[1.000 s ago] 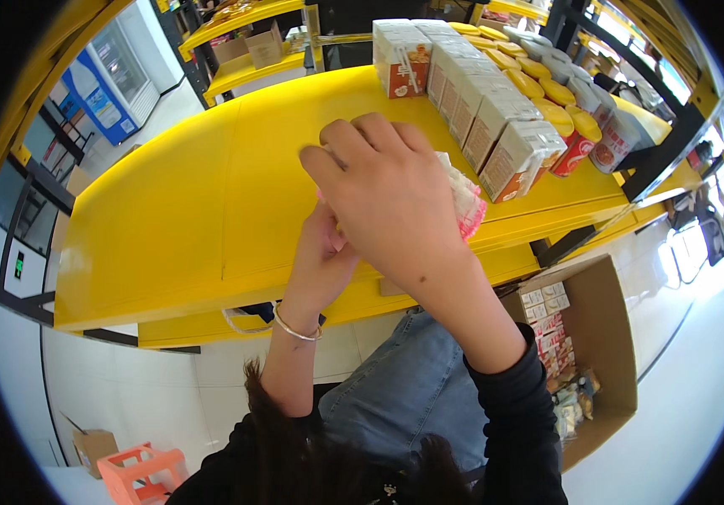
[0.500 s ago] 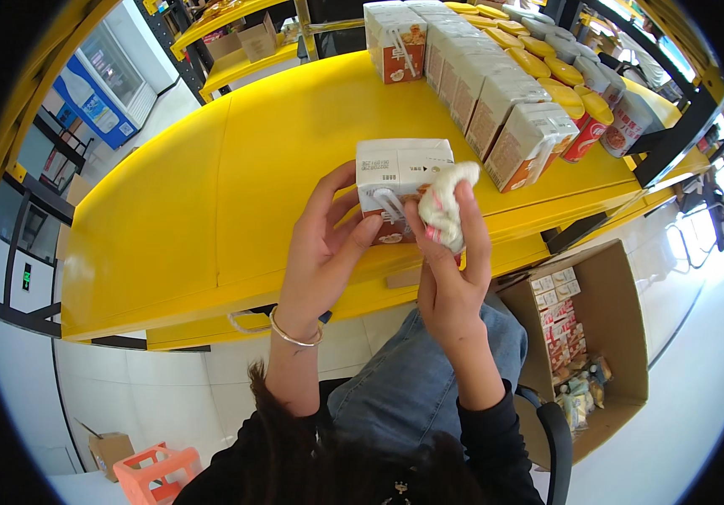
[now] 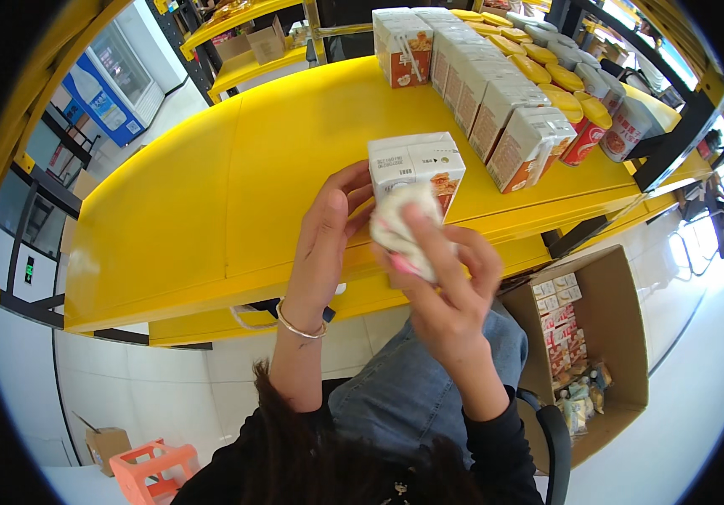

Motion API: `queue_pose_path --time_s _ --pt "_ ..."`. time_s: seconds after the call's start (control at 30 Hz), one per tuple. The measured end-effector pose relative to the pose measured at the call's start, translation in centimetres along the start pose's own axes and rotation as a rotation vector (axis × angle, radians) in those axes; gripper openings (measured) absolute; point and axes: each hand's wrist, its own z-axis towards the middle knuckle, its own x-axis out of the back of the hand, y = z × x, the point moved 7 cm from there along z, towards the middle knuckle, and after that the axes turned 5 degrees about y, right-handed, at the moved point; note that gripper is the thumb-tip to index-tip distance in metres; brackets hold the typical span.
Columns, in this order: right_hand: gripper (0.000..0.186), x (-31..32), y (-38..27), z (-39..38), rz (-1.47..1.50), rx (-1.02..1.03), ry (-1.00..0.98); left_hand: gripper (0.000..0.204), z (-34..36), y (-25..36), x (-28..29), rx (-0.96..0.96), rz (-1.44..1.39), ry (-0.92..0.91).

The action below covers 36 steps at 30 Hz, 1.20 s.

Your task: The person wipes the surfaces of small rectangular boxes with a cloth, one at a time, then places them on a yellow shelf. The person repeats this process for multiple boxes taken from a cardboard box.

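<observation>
On the yellow shelf in front of me stands a drink carton (image 3: 412,156) with a white top and orange-brown pictured sides. My left hand (image 3: 320,240) is at its left side, fingers slightly curled towards the carton and thumb raised off it; whether the fingertips touch is hard to tell. My right hand (image 3: 450,290) grips a bunched white cloth (image 3: 404,223) with pink patches, pressed to the carton's near face and slightly blurred. The cloth hides most of that face, including the straw seen there before.
Rows of similar cartons (image 3: 471,88) stand at the back right, beside yellow-lidded cans (image 3: 585,126). A black shelf post (image 3: 673,139) rises at the right end. Below right is an open cardboard box (image 3: 614,337) with small cartons and packets; an orange stool (image 3: 156,471) is at lower left.
The cloth has moved left and down from the carton's right corner onto its near face. My left thumb has lifted off the carton's front. The whole view has shifted slightly.
</observation>
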Motion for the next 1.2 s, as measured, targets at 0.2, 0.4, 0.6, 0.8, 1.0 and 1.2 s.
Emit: queue_pose_path --time_s 0.2,0.4,0.6,0.8,1.0,1.2 --pt "0.032 -1.6 0.5 -2.6 0.048 -0.244 -0.188 0.050 0.1 0.1 -0.8 -0.050 0.116 0.016" --pt "0.043 2.8 2.0 -1.0 0.145 -0.478 -0.123 0.047 -0.2 -0.3 -0.1 -0.178 0.427 0.082" --pt "0.056 1.3 3.7 2.0 0.122 -0.377 0.129 0.048 -0.1 -0.3 -0.2 -0.092 0.340 0.099" --pt "0.055 -0.3 5.0 -2.2 0.152 -0.563 -0.119 0.052 -0.4 -0.1 -0.5 -0.127 0.288 0.015" --pt "0.052 1.8 6.6 0.3 0.179 -0.500 0.081 0.060 -0.5 -0.1 -0.1 -0.181 0.347 0.038" --pt "0.055 -1.6 4.6 0.2 0.189 -0.471 -0.089 0.072 -0.6 -0.4 -0.5 -0.149 0.194 0.043"
